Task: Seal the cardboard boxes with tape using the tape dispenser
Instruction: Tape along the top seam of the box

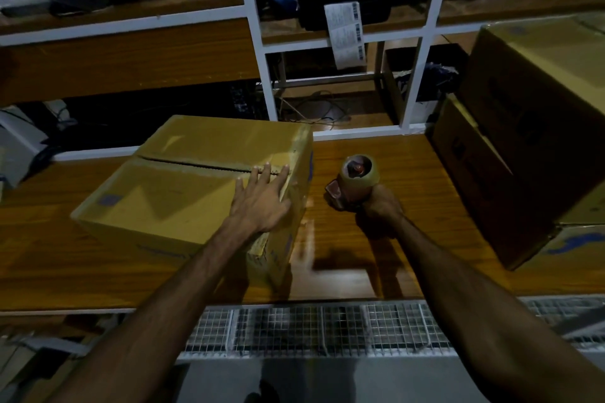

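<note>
Brown-rolled tape dispenser (353, 180) sat in the right hand's (381, 206) grip, fingers curled round its handle, hovering just right of the cardboard box (183, 186) on the tabletop (376, 255). Left hand (262, 196) lay flat, fingers straight, on the box's right end, touching the open seam (196, 165). That seam ran left-right, so the dispenser likely had to start from the near right edge.

Dispenser handle (358, 206) hidden inside right fist (381, 206)

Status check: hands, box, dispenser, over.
Left hand flat on box, seam untaped. Right hand grips tape dispenser beside box. Nothing blocking seam.
</note>
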### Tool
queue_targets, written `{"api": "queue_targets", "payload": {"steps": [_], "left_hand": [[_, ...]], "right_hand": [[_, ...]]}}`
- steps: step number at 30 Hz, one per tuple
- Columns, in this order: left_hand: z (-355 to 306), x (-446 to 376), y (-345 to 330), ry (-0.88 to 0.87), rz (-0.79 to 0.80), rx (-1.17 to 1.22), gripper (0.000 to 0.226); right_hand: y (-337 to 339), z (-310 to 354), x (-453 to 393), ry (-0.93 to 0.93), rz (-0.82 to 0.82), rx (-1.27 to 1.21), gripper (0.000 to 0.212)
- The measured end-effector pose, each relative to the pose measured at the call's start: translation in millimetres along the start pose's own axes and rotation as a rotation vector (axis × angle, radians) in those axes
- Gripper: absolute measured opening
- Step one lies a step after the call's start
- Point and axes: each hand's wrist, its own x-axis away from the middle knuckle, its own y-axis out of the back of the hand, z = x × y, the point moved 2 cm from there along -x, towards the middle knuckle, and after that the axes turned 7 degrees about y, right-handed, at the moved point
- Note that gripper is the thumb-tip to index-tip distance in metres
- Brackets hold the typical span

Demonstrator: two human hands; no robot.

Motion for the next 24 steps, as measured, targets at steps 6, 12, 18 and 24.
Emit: {"api": "queue_targets", "payload": {"steps": [6, 12, 18, 24], "left_hand": [[1, 2, -1, 0.002, -0.007, 0.021, 0.080], [1, 3, -2, 0.005, -0.007, 0.052, 0.078], [3, 1, -5, 0.017, 0.010, 0.103, 0.070], [2, 2, -7, 0.012, 0.001, 0.111, 0.064]], "right_hand": [[-16, -16, -8, -0.088, -0.059, 0.048, 0.012], [-17, 16, 16, 0.045, -0.289, 0.230, 0.038], [-67, 126, 77, 0.325, -0.248, -0.576, 0.050], [-102, 151, 65, 0.251, -0.121, -0.710, 0.062]]}}
